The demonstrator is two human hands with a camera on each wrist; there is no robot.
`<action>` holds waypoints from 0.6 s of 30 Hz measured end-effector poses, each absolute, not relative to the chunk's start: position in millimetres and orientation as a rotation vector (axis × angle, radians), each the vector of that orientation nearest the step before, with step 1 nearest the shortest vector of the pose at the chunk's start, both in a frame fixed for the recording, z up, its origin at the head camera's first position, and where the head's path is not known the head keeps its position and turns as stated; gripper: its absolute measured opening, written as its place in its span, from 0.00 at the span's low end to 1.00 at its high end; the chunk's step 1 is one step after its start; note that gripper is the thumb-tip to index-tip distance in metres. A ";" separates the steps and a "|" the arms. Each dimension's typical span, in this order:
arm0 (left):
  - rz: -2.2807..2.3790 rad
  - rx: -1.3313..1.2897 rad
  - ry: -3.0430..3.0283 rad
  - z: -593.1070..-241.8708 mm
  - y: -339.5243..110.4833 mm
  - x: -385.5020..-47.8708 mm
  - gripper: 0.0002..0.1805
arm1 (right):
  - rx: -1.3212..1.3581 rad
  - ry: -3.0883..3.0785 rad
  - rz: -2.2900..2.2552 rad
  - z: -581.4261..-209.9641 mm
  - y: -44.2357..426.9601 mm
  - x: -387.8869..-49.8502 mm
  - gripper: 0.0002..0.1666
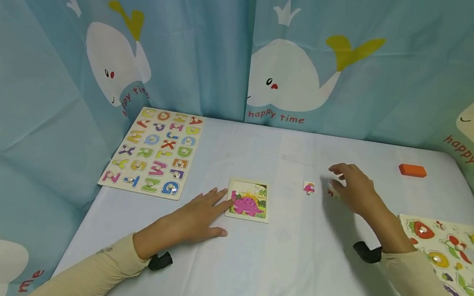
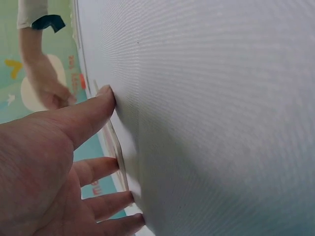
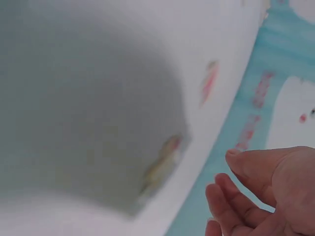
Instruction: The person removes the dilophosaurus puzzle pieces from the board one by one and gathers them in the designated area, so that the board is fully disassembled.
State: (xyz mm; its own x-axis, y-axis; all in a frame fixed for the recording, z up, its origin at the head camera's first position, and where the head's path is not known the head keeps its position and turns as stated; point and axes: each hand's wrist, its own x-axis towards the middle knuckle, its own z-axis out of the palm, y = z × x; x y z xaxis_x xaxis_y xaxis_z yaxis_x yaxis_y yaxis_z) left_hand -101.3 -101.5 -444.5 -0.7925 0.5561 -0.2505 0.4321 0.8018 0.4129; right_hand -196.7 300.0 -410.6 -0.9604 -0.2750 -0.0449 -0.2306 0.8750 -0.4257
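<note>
A small square dinosaur jigsaw puzzle [image 1: 248,206] lies mid-table, a pink dinosaur on it and a pale unfilled area in its upper left. My left hand [image 1: 191,219] has its fingers spread, and the index finger touches the puzzle's left side. In the left wrist view the left-hand fingers [image 2: 101,169] reach the board's edge. Over the table to the right hovers my right hand [image 1: 356,191], loosely bent and holding nothing. Below it lies a loose puzzle piece [image 3: 160,169], partly hidden in the head view. Another piece with pink on it [image 1: 308,188] lies between that hand and the puzzle.
An alphabet board [image 1: 151,151] lies at the back left. A fruit board [image 1: 449,276] is at the right, partly under the right forearm. An orange block [image 1: 412,170] sits at the back right. Whale-print curtains [image 1: 215,40] enclose the table [image 1: 264,281].
</note>
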 end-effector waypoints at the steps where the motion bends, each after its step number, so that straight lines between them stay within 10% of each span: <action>1: 0.475 0.750 2.629 -444.3 -101.3 -101.4 0.43 | -0.430 2.949 -0.658 -408.0 293.3 -196.0 0.23; 18: 0.449 0.771 2.644 -446.2 -102.4 -101.5 0.44 | -0.784 2.867 -0.648 -432.5 179.5 -170.3 0.29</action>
